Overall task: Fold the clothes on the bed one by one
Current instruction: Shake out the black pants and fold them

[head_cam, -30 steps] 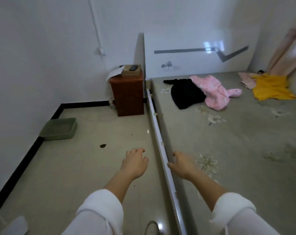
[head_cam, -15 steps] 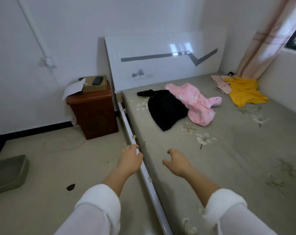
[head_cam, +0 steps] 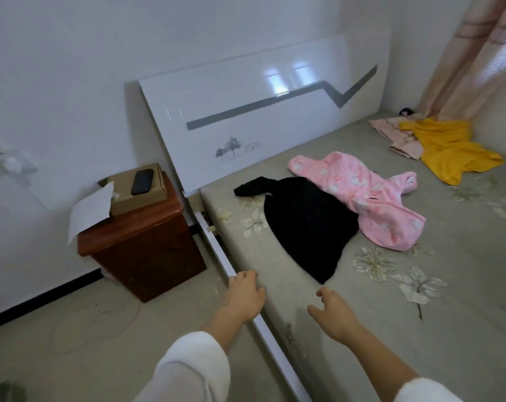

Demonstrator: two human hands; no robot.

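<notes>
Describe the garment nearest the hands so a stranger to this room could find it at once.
Start at the white headboard, then drop to the mattress corner beside the brown nightstand. The black garment lies there. It alone is black: the pink garment overlaps it, and the yellow garment lies by the curtain.

The bed [head_cam: 420,329] carries 4 garments: black [head_cam: 306,224], pink [head_cam: 370,198], yellow [head_cam: 451,152], and pale pink [head_cam: 396,134].

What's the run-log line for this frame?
phase: pre-grasp | left hand: open, empty, at bed rail | right hand: open, empty, over mattress | nearest: black garment | also unfolded: pink garment, yellow garment
</notes>
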